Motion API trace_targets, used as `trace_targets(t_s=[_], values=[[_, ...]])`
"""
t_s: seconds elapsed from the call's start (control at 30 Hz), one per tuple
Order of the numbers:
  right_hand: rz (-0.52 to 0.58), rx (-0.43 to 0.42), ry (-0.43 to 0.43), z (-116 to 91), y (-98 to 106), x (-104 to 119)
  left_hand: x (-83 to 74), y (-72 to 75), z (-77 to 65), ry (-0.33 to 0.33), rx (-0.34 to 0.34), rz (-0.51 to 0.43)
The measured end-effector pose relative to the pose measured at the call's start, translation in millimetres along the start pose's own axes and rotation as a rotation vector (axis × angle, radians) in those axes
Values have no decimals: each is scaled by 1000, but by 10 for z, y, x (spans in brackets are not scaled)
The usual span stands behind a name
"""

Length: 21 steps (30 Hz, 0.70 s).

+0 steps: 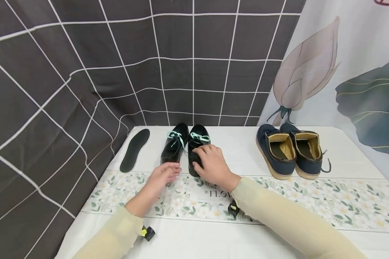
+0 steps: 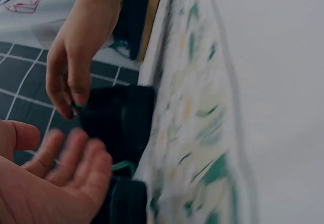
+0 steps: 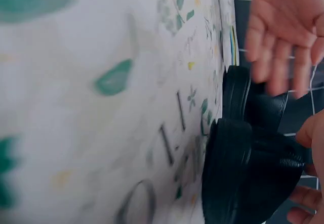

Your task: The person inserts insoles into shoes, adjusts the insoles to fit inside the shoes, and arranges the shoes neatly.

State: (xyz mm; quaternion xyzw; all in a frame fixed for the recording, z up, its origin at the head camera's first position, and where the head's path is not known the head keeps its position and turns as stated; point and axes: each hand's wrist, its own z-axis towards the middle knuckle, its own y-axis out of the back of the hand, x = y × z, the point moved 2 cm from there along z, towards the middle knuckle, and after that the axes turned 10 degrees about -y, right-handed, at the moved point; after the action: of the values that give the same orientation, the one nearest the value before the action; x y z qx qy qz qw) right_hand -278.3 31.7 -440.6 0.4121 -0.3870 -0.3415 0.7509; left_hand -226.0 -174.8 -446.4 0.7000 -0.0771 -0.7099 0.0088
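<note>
Two black shoes with mint-green laces stand side by side: the left black shoe (image 1: 173, 149) and the right black shoe (image 1: 193, 163). My right hand (image 1: 214, 165) hovers over the right shoe, its fingers loosely bent and its fingertips close above the upper. In the left wrist view, the right hand's fingertips overlap the edge of the dark shoe (image 2: 119, 115). My left hand (image 1: 163, 176) is held off the near end of the left shoe, fingers loosely extended, palm turned inward, nothing held. Much of the right shoe's middle is hidden by the right hand.
A black insole (image 1: 134, 151) lies to the left of the shoes. At the right stand navy shoes (image 1: 278, 153) with tan linings, a loose lace beside them. A floral band (image 1: 184, 201) crosses the white table cover, and a dark grid cloth (image 1: 210, 75) hangs behind.
</note>
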Motion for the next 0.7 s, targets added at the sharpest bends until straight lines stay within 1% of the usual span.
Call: trace_targets(t_s=[0.13, 0.23, 0.37, 0.47, 0.57, 0.7], values=[[-103, -8, 40, 126, 11, 142, -157, 154, 64, -65, -85, -42], [-154, 11, 78, 214, -8, 278, -210, 301, 95, -92, -124, -88], [-186, 48, 130, 289, -77, 454, -182, 504, 151, -72, -182, -195], [-212, 73, 148, 319, -152, 546, -141, 620, 188, -42, -218, -241], [-259, 72, 134, 347, -219, 605, -99, 689, 224, -16, -238, -247], [-319, 68, 89, 398, -280, 670, -37, 727, 302, 23, -274, -288]])
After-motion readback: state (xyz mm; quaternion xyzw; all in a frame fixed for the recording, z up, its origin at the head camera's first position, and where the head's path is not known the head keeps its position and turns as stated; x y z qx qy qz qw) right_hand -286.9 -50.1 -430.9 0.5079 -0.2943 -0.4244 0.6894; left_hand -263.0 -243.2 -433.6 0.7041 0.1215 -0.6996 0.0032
